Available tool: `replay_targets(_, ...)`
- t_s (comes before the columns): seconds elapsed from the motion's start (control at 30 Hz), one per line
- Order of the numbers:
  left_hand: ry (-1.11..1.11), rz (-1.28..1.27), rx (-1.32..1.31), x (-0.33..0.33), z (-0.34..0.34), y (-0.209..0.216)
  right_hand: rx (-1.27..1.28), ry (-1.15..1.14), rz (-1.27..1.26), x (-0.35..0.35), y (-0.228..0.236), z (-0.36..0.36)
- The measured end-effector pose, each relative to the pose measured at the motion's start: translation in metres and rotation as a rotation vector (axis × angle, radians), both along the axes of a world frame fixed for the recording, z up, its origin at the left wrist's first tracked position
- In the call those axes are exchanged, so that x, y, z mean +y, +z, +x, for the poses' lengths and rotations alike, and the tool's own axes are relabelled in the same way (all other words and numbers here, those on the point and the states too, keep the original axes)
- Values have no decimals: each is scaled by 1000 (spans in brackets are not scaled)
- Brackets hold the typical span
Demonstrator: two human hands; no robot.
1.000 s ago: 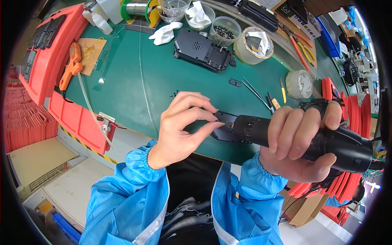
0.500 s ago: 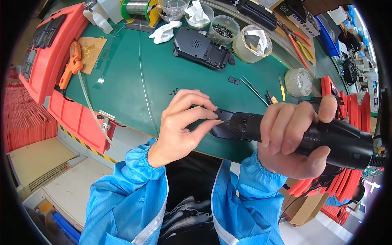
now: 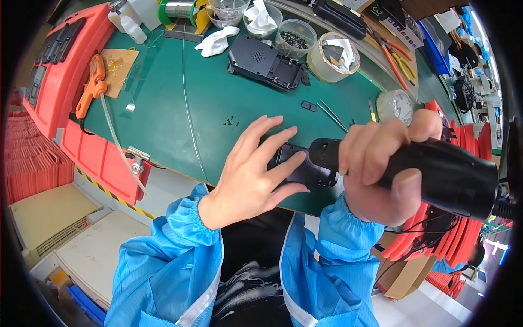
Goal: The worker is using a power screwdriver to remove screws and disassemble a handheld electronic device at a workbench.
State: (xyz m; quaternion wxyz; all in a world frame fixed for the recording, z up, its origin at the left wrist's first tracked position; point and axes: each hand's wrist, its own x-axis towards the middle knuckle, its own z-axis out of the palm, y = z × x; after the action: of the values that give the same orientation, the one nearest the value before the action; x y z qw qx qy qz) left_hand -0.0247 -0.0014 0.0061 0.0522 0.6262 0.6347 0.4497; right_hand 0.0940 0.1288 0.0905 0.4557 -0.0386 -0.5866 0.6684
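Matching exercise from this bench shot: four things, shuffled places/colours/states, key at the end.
Things
1. Glue gun
2. Power screwdriver
3. Left hand
4. Clear tub

Places, colours, states
A. Spread open, with no tool in it
B. Contains small dark pieces
C. Orange
D. Gripped in the right hand

Pairs: 1-C, 2-D, 3-A, 4-B
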Motion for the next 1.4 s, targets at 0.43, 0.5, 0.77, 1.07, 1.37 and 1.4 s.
replay_targets(0.43,-9,-96,28,-4,1,-7,-72,35,9,-1,-6,-12)
replay_targets(0.5,-17,-80,25,-4,0,-7,-92,20,23,-5,-5,-17)
replay_targets(0.77,-17,-80,14,-5,1,-6,-155,-39,68,-15,-7,-26)
replay_targets(1.07,-4,-73,8,-4,2,-9,-181,-107,119,-15,-15,-28)
replay_targets(1.37,-21,-74,-25,-7,0,-9,-110,17,89,-8,-11,-29)
replay_targets(1.4,-18,-73,-38,-6,1,-8,-107,19,91,-5,-6,-27)
